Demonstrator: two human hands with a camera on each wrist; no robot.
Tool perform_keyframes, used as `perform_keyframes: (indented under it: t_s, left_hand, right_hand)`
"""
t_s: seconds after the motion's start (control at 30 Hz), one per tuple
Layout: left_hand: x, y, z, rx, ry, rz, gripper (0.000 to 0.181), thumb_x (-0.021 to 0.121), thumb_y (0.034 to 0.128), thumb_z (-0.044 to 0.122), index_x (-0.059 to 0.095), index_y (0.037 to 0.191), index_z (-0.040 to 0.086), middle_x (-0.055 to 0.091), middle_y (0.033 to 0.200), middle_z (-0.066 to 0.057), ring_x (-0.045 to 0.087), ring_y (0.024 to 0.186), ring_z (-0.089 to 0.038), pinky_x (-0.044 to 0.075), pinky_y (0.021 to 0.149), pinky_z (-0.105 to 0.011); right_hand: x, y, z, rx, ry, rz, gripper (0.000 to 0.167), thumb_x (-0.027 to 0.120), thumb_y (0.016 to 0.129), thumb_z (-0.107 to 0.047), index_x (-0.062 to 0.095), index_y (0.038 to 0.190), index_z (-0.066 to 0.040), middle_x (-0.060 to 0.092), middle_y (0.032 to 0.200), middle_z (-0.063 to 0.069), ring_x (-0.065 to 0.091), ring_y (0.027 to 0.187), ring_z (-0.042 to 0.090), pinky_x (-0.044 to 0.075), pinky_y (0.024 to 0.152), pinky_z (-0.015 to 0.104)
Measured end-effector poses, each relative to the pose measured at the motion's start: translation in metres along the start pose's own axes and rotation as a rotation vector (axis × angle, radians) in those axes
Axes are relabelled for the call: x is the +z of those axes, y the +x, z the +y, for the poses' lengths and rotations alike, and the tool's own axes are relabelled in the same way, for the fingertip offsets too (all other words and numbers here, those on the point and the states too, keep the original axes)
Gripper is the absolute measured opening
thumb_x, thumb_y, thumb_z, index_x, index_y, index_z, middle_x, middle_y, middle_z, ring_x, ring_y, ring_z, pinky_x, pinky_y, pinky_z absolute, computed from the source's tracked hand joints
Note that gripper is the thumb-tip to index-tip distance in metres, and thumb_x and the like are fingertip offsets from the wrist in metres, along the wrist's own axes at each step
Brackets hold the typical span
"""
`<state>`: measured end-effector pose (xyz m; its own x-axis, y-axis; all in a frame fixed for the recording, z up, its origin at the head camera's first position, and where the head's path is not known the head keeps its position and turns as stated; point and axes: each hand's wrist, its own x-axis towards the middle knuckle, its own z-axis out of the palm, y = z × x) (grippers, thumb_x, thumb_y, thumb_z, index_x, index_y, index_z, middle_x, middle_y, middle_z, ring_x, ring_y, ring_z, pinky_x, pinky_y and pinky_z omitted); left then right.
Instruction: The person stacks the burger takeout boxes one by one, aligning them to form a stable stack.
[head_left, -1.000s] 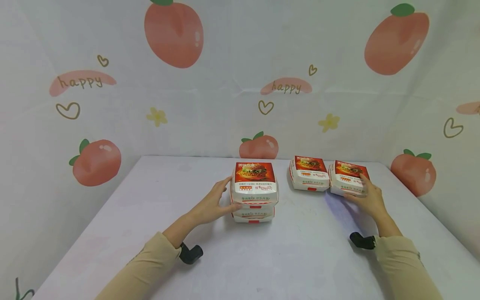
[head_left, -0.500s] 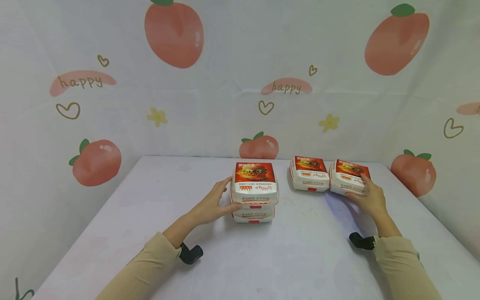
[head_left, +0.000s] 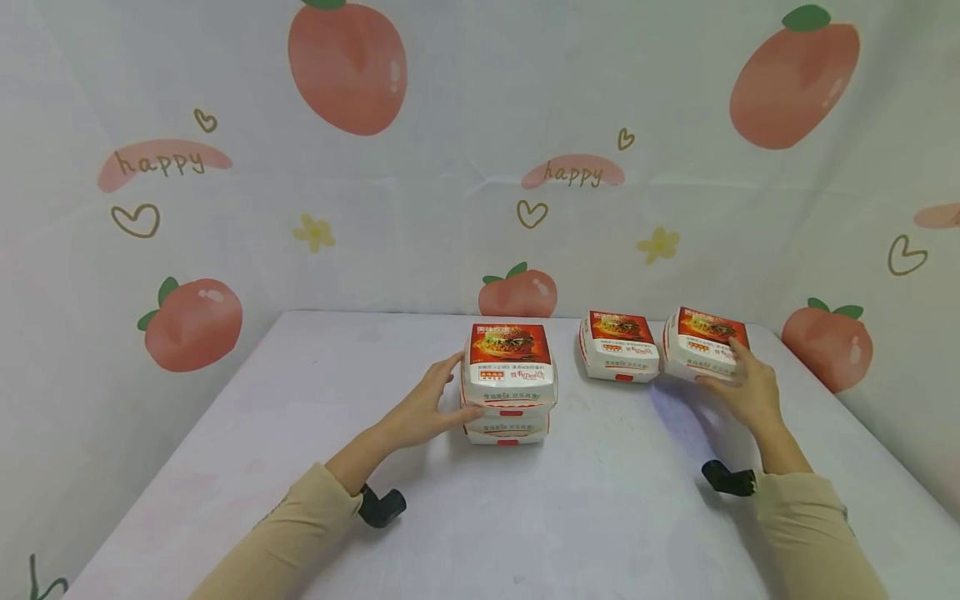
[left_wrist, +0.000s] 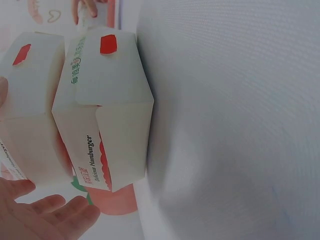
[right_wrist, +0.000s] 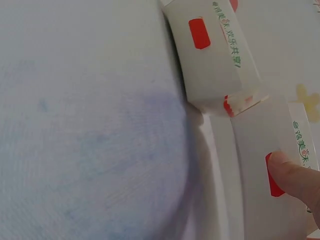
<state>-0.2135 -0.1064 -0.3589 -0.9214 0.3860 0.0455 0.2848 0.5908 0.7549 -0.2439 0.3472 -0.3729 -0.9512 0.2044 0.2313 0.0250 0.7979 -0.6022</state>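
Observation:
Two burger boxes stand stacked near the middle in the head view. The left hand holds the upper box from its left, thumb at the front; the lower box stands beneath. In the left wrist view, the left hand is beside the upper box. At the right, the right hand grips another box, thumb on its front and fingers along its right side. The right wrist view shows this box raised off the table, the thumb on its red tab.
A further burger box sits on the white table, just left of the one in the right hand. Behind the table hangs a white cloth printed with fruit. Black devices are worn at both wrists.
The right hand has lifted its box and moved it slightly back and to the right. The left hand and the stack have not visibly moved.

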Motion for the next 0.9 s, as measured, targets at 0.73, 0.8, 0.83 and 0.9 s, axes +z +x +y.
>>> perform_keyframes:
  t_s: [0.73,0.8,0.83,0.9]
  left_hand:
    - [0.001,0.001,-0.002,0.001,0.004,0.005,0.091,0.067,0.0817,0.046,0.013,0.150,0.019,0.022,0.152,-0.011,0.033,0.135,-0.034,0.035,0.104,-0.061]
    - [0.001,0.001,-0.003,0.001,0.007,0.007,0.091,0.067,0.0819,0.046,0.013,0.150,0.019,0.022,0.152,-0.011,0.033,0.135,-0.034,0.035,0.104,-0.061]
    - [0.001,0.001,-0.003,0.000,0.007,0.006,0.091,0.067,0.0820,0.045,0.013,0.151,0.019,0.022,0.152,-0.011,0.033,0.135,-0.034,0.035,0.104,-0.061]
    - [0.001,0.001,-0.003,0.003,0.005,0.007,0.091,0.067,0.0821,0.045,0.013,0.150,0.019,0.022,0.152,-0.011,0.033,0.135,-0.035,0.035,0.104,-0.061]
  right_hand:
    - [-0.007,0.000,-0.020,-0.025,0.031,0.045,0.084,0.069,0.084,-0.017,0.016,0.149,-0.006,0.026,0.140,0.039,0.023,0.127,0.056,0.023,0.101,0.070]
    - [-0.008,-0.001,-0.023,-0.032,0.037,0.045,0.084,0.069,0.084,-0.017,0.016,0.149,-0.006,0.026,0.140,0.040,0.022,0.127,0.056,0.023,0.100,0.071]
    - [-0.009,-0.001,-0.025,-0.034,0.041,0.046,0.084,0.069,0.084,-0.017,0.016,0.149,-0.006,0.026,0.140,0.040,0.022,0.127,0.056,0.022,0.100,0.071]
    - [-0.010,-0.002,-0.027,-0.031,0.043,0.045,0.084,0.068,0.085,-0.018,0.016,0.149,-0.006,0.025,0.140,0.040,0.022,0.127,0.056,0.023,0.100,0.071]
